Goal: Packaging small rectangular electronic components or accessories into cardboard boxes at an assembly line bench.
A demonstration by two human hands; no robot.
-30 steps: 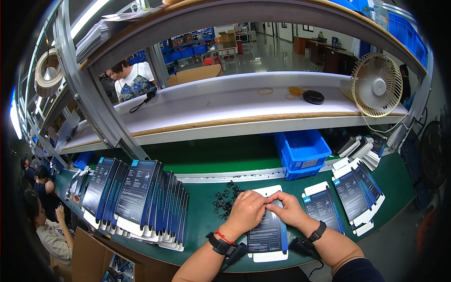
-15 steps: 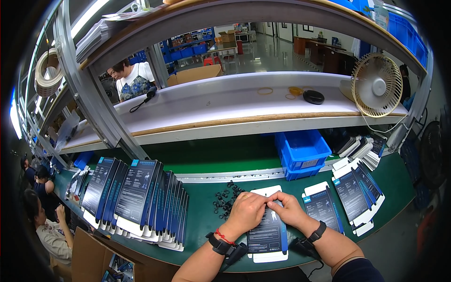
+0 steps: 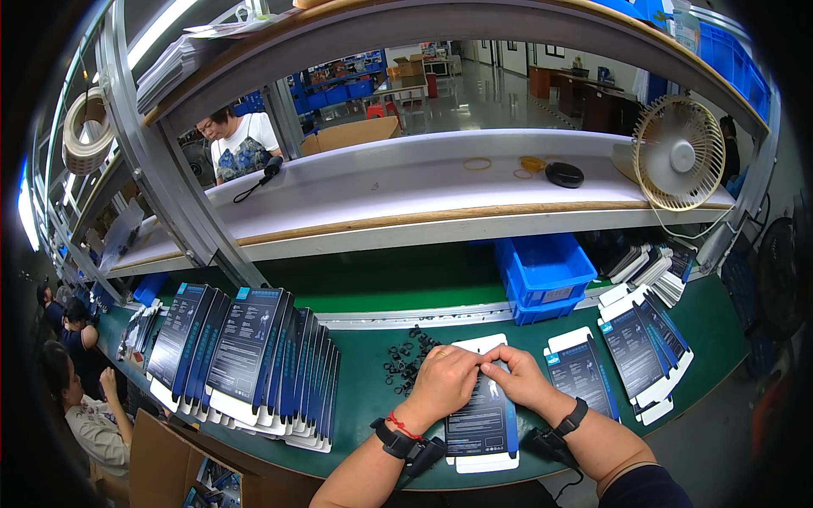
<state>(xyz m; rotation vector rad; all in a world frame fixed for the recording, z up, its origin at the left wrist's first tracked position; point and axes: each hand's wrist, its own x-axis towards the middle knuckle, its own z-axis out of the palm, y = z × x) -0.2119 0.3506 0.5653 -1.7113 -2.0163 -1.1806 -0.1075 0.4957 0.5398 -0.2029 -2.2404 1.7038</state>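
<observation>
My left hand (image 3: 446, 378) and my right hand (image 3: 520, 378) meet fingertip to fingertip over the upper part of a flat dark-blue carton (image 3: 479, 430). Both are closed in a pinch, and whatever they grip is hidden behind the fingers. The carton lies on the green bench top with white flaps at its far and near ends. Just left of my left hand is a heap of small black clip-like rings (image 3: 410, 352). To the right of my right hand lies another flat carton (image 3: 584, 372) of the same kind.
A long row of leaning cartons (image 3: 246, 347) occupies the left of the bench. More flat cartons (image 3: 639, 343) are fanned at the right. Blue bins (image 3: 550, 275) stand behind, under a white shelf (image 3: 406, 195) holding a fan (image 3: 680, 155). An open cardboard box (image 3: 161, 466) is at lower left.
My hands stay almost still, pinched together over the carton. Beyond the shelf, a person's head has shifted slightly.
</observation>
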